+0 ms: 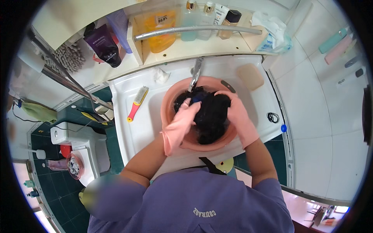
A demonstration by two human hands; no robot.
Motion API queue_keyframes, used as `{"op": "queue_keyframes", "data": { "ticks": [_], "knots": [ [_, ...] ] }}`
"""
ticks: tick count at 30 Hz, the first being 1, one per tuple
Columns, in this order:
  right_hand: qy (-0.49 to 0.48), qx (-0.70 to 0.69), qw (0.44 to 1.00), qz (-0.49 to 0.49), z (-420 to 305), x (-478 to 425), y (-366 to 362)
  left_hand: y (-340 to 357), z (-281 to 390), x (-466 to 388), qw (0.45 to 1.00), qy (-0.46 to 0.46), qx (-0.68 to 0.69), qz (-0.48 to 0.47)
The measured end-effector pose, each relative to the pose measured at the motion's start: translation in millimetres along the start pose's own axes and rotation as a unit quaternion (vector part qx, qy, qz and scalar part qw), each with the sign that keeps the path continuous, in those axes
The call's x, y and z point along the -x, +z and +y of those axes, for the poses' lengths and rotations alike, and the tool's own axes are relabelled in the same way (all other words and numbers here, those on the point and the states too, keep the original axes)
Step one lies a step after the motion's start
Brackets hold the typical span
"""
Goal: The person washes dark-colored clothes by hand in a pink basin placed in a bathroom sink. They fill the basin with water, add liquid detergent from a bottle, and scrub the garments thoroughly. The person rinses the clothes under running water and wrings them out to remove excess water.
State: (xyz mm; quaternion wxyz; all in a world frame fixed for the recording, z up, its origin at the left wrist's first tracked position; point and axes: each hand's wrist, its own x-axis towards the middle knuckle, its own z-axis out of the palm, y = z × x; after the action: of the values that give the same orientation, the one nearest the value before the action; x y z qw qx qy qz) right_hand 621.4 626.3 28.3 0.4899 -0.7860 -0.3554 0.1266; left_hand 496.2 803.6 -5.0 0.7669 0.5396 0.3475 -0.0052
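A pink plastic basin [169, 87] stands in the white sink, under the chrome faucet [196, 72]. Dark wet cloth [212, 116] lies bunched in it, with some water around it. Both my hands wear pink rubber gloves. My left hand [183, 119] presses on the left side of the cloth, its fingers partly spread and the thumb near a dark blue patch. My right hand [236, 113] curls around the upper right side of the cloth, its fingertips against the fabric. How firmly either one grips is hard to see.
On the sink's left lies a brush with a red and yellow handle [135, 110], near crumpled white tissue [161, 75]. A soap bar [250, 76] and black hair ties [273, 117] lie at the right. Bottles stand on the shelf [204, 48] behind a metal rail [198, 29].
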Motion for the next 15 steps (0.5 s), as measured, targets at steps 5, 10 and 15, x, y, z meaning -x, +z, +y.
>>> {"op": "queue_keyframes", "data": {
  "ticks": [5,10,15],
  "knots": [
    [-0.022,0.295,0.945,-0.140,21.9,-9.4,-15.1,-25.4,36.6,5.2,0.818,0.207,-0.537,0.008],
    [0.040,0.540,0.772,-0.334,12.9,1.0,46.5,7.9,37.6,3.6,0.717,0.108,-0.678,-0.118],
    [0.084,0.526,0.760,-0.371,46.7,-8.9,54.2,14.9,2.2,-29.0,0.621,0.083,-0.767,-0.141]
  ]
}}
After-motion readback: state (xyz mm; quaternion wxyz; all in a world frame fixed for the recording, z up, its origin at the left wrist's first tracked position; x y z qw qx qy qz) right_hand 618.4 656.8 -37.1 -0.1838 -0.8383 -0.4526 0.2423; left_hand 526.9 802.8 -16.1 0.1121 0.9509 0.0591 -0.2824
